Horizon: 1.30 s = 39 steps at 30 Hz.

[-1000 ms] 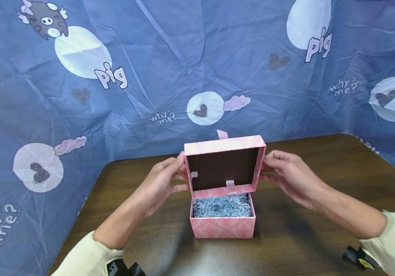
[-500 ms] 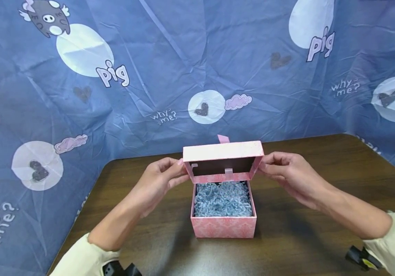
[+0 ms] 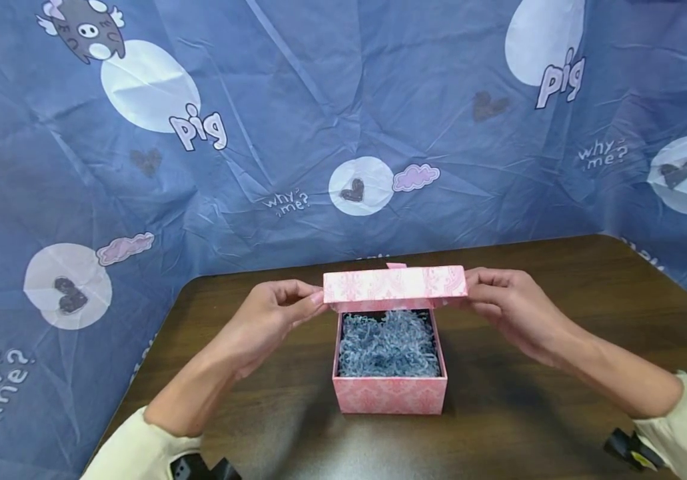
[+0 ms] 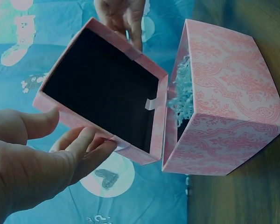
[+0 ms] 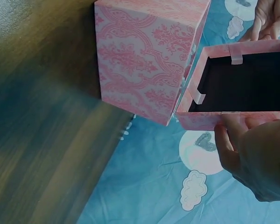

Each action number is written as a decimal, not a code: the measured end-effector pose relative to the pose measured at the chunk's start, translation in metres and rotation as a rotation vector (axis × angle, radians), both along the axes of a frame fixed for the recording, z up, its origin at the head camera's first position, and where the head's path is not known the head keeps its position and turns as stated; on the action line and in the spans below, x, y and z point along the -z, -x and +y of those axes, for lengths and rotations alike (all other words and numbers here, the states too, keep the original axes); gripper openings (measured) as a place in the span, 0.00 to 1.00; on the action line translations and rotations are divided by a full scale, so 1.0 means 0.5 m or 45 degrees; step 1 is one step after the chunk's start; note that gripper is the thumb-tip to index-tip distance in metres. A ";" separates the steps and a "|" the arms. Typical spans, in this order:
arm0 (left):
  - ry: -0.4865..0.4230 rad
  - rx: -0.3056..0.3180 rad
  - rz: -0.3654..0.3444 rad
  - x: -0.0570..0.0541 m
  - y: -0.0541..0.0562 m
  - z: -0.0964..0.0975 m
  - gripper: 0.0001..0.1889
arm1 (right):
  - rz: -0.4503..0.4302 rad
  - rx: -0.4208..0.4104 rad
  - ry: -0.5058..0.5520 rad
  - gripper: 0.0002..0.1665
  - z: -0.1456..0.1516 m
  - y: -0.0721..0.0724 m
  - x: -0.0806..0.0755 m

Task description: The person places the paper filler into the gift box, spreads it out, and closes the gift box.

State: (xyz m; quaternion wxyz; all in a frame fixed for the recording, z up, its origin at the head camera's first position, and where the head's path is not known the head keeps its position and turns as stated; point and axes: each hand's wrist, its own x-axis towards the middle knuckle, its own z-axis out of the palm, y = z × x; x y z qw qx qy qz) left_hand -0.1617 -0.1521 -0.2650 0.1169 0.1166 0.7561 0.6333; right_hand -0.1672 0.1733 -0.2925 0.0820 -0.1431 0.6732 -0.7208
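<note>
A pink patterned gift box [image 3: 390, 396] stands upright on the table, filled with pale blue shredded paper [image 3: 388, 347]. Over its back edge hangs the matching box lid [image 3: 395, 285], tilted, its front wall facing the head camera. My left hand [image 3: 271, 320] holds the lid by its left side, thumb at the near corner. On the opposite side, my right hand [image 3: 514, 310] grips the lid with its fingers along the wall. Both wrist views show the lid's dark inside [image 4: 105, 88] and small pink ribbon tabs [image 5: 236, 57]. The right fingertips are partly hidden in the head view.
The brown wooden table [image 3: 529, 427] extends around the box. Behind it hangs a blue cloth [image 3: 271, 120] printed with pigs, hearts and words. A dark wrist camera [image 3: 634, 450] sits by the right sleeve, another [image 3: 202, 467] by the left.
Both hands have tipped the lid, so its dark inside has gone from the head view. The lid's top edge has come down, and more shredded paper shows. The box has stayed in place.
</note>
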 end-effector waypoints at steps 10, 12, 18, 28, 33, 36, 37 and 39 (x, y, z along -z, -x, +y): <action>0.096 0.040 0.104 0.013 0.001 -0.005 0.14 | 0.191 0.024 -0.168 0.08 -0.002 -0.006 -0.001; 0.090 0.039 0.110 0.016 0.000 -0.003 0.14 | 0.235 0.052 -0.249 0.09 -0.003 -0.007 -0.002; 0.056 -0.006 0.089 0.023 -0.003 0.006 0.12 | 0.387 0.120 -0.459 0.03 -0.004 -0.011 -0.001; -0.043 -0.052 0.075 0.033 -0.010 0.012 0.15 | 0.624 0.159 -0.549 0.07 -0.009 -0.012 0.011; -0.033 -0.069 0.083 0.043 -0.009 0.013 0.15 | 0.704 0.174 -0.600 0.10 -0.013 -0.015 0.022; -0.008 -0.073 0.108 0.052 -0.007 0.015 0.14 | 0.730 0.179 -0.612 0.12 -0.017 -0.015 0.030; 0.000 -0.072 0.118 0.054 -0.006 0.016 0.14 | 0.738 0.182 -0.616 0.13 -0.018 -0.016 0.032; 0.015 -0.069 0.143 0.058 -0.006 0.016 0.14 | 0.759 0.190 -0.632 0.15 -0.021 -0.016 0.036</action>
